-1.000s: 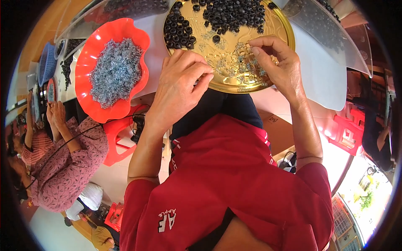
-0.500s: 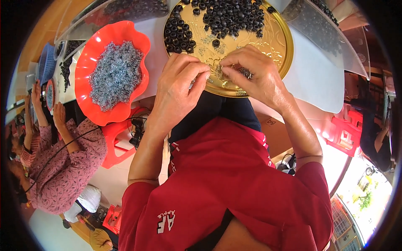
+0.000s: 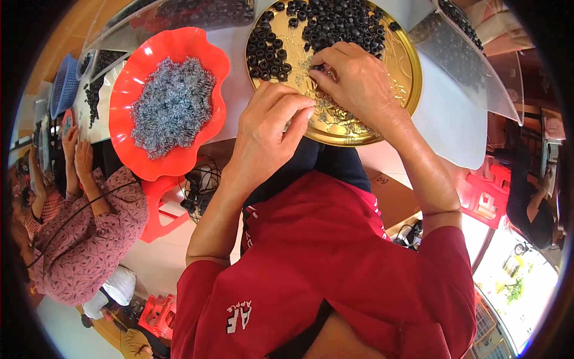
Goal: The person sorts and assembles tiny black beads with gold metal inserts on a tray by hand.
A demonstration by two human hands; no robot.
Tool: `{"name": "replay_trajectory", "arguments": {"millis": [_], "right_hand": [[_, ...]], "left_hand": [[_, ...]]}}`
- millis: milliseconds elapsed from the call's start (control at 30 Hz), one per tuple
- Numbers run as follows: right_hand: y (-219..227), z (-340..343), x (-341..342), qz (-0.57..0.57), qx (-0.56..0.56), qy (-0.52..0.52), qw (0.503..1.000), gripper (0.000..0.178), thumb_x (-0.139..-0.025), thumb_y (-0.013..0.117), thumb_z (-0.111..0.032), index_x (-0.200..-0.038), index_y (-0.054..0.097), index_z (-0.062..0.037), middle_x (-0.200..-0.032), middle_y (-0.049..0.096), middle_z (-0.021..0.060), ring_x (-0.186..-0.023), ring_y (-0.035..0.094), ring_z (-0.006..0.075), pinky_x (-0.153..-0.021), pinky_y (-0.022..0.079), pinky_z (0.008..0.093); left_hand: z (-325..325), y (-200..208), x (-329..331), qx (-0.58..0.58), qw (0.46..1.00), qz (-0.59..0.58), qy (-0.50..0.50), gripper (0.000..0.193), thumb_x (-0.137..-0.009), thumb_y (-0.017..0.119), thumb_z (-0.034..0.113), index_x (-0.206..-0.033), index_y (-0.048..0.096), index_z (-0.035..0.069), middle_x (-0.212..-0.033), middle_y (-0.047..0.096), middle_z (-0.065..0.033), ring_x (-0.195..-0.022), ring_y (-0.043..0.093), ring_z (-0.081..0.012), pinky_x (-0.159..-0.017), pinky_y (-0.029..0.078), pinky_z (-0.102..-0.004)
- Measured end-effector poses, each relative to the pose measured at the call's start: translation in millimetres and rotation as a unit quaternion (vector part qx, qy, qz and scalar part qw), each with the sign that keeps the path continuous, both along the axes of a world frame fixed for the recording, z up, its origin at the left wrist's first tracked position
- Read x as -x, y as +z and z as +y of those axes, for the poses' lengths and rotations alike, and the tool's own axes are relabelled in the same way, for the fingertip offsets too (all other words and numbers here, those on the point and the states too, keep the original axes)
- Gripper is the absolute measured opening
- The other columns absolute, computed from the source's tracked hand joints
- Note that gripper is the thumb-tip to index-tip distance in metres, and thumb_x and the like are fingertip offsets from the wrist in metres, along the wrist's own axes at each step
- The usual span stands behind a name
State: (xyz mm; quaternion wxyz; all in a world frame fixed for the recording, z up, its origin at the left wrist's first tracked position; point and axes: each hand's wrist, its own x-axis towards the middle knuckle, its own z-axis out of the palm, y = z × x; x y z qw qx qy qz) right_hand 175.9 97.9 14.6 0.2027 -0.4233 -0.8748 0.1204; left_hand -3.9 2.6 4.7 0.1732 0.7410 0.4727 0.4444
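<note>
Two hands at work over a gold tray

Take the round gold tray (image 3: 404, 63) as the clock face, with twelve farthest from the person. The right hand (image 3: 353, 78) reaches in from between four and five o'clock to just left of the tray's middle. Its thumb and bent forefinger stand on either side of a small black part (image 3: 318, 67); whether they grip it or only touch it, I cannot tell. The left hand (image 3: 272, 125) comes over the rim at about seven to eight o'clock, thumb tip pressed to forefinger in a closed pinch. Anything between those tips is hidden.

A heap of black parts (image 3: 344, 29) lies at twelve o'clock, and a looser cluster of black rings (image 3: 266, 55) at ten. Small pale pieces (image 3: 351, 124) are scattered around five o'clock, below the right hand.

Beyond the rim at nine o'clock sits a red wavy-edged bowl (image 3: 121, 105) filled with bluish-grey coils (image 3: 172, 109). A clear bin (image 3: 463, 66) holding more black parts stands at three. Farther out, at eight, is a co-worker in a patterned pink shirt (image 3: 89, 239).
</note>
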Motion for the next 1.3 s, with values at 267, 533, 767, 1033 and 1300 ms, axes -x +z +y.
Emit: {"name": "replay_trajectory", "arguments": {"millis": [267,533,767,1033,1300], "right_hand": [[12.9,-18.2,-17.9,0.233,0.262,0.005,0.937,0.027,-0.084,0.075,-0.01,-0.111,0.071,-0.0061,-0.092,0.067,0.0048,-0.082,0.066,0.0137,-0.074,0.053,0.0293],[19.0,-36.5,-26.6,0.422,0.429,0.031,0.798,0.048,-0.093,0.072,-0.01,-0.137,0.053,-0.0024,-0.107,0.07,0.0072,-0.09,0.063,0.011,-0.082,0.054,0.0287],[25.0,-39.2,-28.5,0.432,0.518,0.022,0.738,0.048,-0.094,0.072,-0.015,-0.137,0.054,-0.0032,-0.109,0.07,0.0084,-0.092,0.064,0.0123,-0.084,0.052,0.0284],[23.4,-42.2,-28.7,0.454,0.54,0.015,0.708,0.044,-0.096,0.069,-0.012,-0.136,0.055,-0.0044,-0.108,0.07,0.0075,-0.09,0.061,0.0102,-0.078,0.049,0.0256],[14.7,-50.4,-27.4,0.422,0.462,-0.044,0.779,0.029,-0.094,0.069,-0.009,-0.122,0.065,-0.0029,-0.098,0.072,0.0046,-0.077,0.058,0.007,-0.069,0.049,0.0241]], "left_hand": [[-3.8,-1.6,-10.0,0.162,0.952,-0.256,0.047,0.022,-0.091,0.067,-0.001,-0.113,0.067,0.002,-0.098,0.066,-0.0045,-0.084,0.061,-0.0095,-0.073,0.05,-0.0229],[5.8,6.3,-13.1,0.047,0.982,-0.183,-0.013,0.031,-0.085,0.073,-0.004,-0.115,0.068,0.004,-0.109,0.063,-0.008,-0.079,0.062,-0.0109,-0.061,0.049,-0.0219],[5.5,4.2,-13.6,0.044,0.973,-0.223,-0.038,0.029,-0.085,0.074,-0.003,-0.112,0.069,0.005,-0.111,0.063,-0.0084,-0.082,0.063,-0.0116,-0.061,0.049,-0.0219],[4.6,6.3,-12.5,0.026,0.98,-0.193,-0.04,0.03,-0.084,0.075,-0.002,-0.112,0.068,0.004,-0.11,0.064,-0.0086,-0.081,0.064,-0.012,-0.061,0.05,-0.0231],[1.1,7.2,-7.7,0.04,0.987,-0.152,-0.016,0.026,-0.084,0.072,-0.005,-0.108,0.067,0.001,-0.104,0.068,-0.0104,-0.077,0.066,-0.0147,-0.066,0.052,-0.0259]]}}
